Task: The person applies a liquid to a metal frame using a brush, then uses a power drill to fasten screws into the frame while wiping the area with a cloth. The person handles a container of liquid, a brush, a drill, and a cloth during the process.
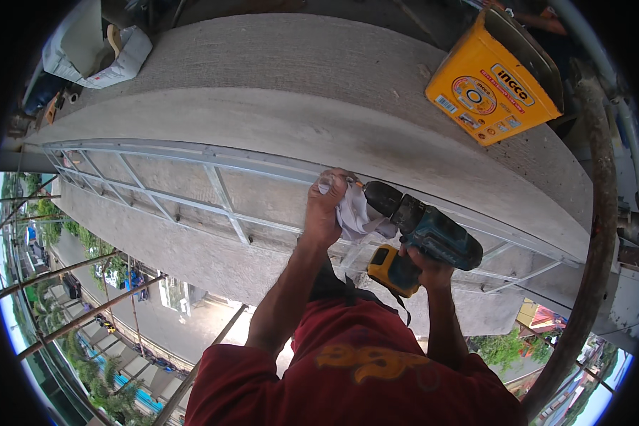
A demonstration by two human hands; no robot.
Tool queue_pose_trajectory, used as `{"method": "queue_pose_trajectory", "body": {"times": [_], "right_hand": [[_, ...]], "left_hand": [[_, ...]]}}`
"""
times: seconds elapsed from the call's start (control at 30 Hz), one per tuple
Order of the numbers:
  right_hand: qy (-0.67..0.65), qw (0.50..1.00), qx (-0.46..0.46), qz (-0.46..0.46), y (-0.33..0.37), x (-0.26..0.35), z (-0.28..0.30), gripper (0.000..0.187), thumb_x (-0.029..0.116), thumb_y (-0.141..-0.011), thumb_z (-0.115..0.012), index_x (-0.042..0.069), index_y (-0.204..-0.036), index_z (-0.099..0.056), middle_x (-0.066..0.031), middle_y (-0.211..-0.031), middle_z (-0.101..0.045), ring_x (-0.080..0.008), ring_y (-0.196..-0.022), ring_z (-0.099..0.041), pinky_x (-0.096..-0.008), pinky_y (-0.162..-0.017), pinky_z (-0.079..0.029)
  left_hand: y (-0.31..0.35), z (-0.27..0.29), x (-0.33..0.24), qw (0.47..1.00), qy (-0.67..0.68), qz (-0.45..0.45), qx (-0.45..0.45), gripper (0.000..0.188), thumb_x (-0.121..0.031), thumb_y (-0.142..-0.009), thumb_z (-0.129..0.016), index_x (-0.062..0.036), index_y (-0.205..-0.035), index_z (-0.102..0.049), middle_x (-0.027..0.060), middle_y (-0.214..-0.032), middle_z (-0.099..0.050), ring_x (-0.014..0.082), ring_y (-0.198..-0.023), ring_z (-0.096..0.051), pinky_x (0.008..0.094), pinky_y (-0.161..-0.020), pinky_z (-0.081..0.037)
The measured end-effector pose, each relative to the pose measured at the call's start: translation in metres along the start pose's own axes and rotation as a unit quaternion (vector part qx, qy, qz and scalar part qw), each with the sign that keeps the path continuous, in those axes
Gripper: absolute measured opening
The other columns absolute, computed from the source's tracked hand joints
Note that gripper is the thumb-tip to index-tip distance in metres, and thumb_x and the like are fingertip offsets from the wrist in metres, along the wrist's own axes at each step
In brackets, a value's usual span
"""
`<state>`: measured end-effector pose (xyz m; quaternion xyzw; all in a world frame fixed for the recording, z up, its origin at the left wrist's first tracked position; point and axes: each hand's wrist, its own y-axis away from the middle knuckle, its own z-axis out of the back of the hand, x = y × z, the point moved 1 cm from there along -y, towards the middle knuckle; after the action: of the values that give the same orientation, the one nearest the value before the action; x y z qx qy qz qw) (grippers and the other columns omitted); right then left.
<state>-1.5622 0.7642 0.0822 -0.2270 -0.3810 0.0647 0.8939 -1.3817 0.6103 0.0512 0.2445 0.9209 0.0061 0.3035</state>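
A teal and black cordless drill [437,231] with a yellow battery sits in my right hand [429,268], whose fingers wrap its handle. The drill points left, toward my left hand [326,202]. That hand is closed around a crumpled white cloth or bag [361,215], which hangs between it and the drill's chuck. A small orange-tipped bit shows at the chuck, close to my left fingers; whether they touch it is hidden. Both hands are over the top rail of a galvanized metal frame [227,199] fixed along the concrete ledge.
On the concrete ledge [263,64] stand a yellow plastic tub [493,78] at the far right and a white carton [121,64] with a wooden-handled tool at the far left. A rusty scaffold pole [598,213] rises at the right. Thinner poles cross the left, high above a street.
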Motion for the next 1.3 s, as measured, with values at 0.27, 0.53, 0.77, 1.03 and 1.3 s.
{"method": "queue_pose_trajectory", "body": {"times": [0.27,0.53,0.77,1.03,1.3], "right_hand": [[-0.155,0.971,-0.003,-0.184,0.008,0.003,-0.006,0.018,0.005,-0.076,-0.072,0.016,-0.09,-0.074,-0.0053,-0.086,-0.069,-0.0199,-0.078,-0.068,-0.0328,-0.073,-0.055],[-0.252,0.93,-0.026,-0.267,0.013,0.006,-0.011,0.013,0.007,-0.078,-0.075,0.004,-0.09,-0.07,-0.0054,-0.086,-0.069,-0.0163,-0.081,-0.068,-0.0335,-0.075,-0.055],[-0.311,0.913,-0.017,-0.262,0.043,-0.023,-0.023,0.018,0.002,-0.083,-0.068,0.001,-0.101,-0.065,-0.012,-0.096,-0.068,-0.02,-0.078,-0.065,-0.0351,-0.073,-0.052],[-0.451,0.809,-0.078,-0.368,0.035,-0.031,-0.006,0.055,0.008,-0.078,-0.07,0.003,-0.129,-0.05,-0.0146,-0.118,-0.06,-0.0229,-0.083,-0.063,-0.0356,-0.072,-0.053],[-0.363,0.832,0.034,-0.419,0.01,-0.053,-0.016,0.053,0.007,-0.074,-0.07,0.001,-0.124,-0.054,-0.0145,-0.115,-0.062,-0.0208,-0.081,-0.062,-0.0341,-0.072,-0.051]], "left_hand": [[0.0,0.0,-0.002,0.999,-0.02,-0.002,-0.026,0.02,-0.027,-0.094,-0.064,-0.0088,-0.103,-0.062,0.0026,-0.091,-0.065,0.0121,-0.081,-0.062,0.0271,-0.074,-0.052],[-0.004,-0.003,0.006,0.996,-0.036,0.069,-0.048,0.021,-0.029,-0.094,-0.065,-0.0095,-0.099,-0.063,0.001,-0.087,-0.065,0.0095,-0.078,-0.062,0.0261,-0.07,-0.052],[0.009,0.001,0.034,0.993,0.023,0.108,-0.045,0.043,-0.033,-0.094,-0.064,-0.0059,-0.126,-0.054,0.0035,-0.101,-0.063,0.0113,-0.092,-0.06,0.0283,-0.083,-0.051],[0.062,0.14,0.072,0.974,0.136,0.116,-0.136,0.058,-0.004,-0.078,-0.062,-0.001,-0.133,-0.043,0.0102,-0.118,-0.058,0.0263,-0.109,-0.059,0.0443,-0.101,-0.046],[-0.015,0.24,0.206,0.93,0.277,0.059,-0.235,0.047,-0.006,-0.073,-0.056,0.0038,-0.119,-0.05,0.0141,-0.115,-0.058,0.0319,-0.106,-0.059,0.0456,-0.098,-0.046]]}}
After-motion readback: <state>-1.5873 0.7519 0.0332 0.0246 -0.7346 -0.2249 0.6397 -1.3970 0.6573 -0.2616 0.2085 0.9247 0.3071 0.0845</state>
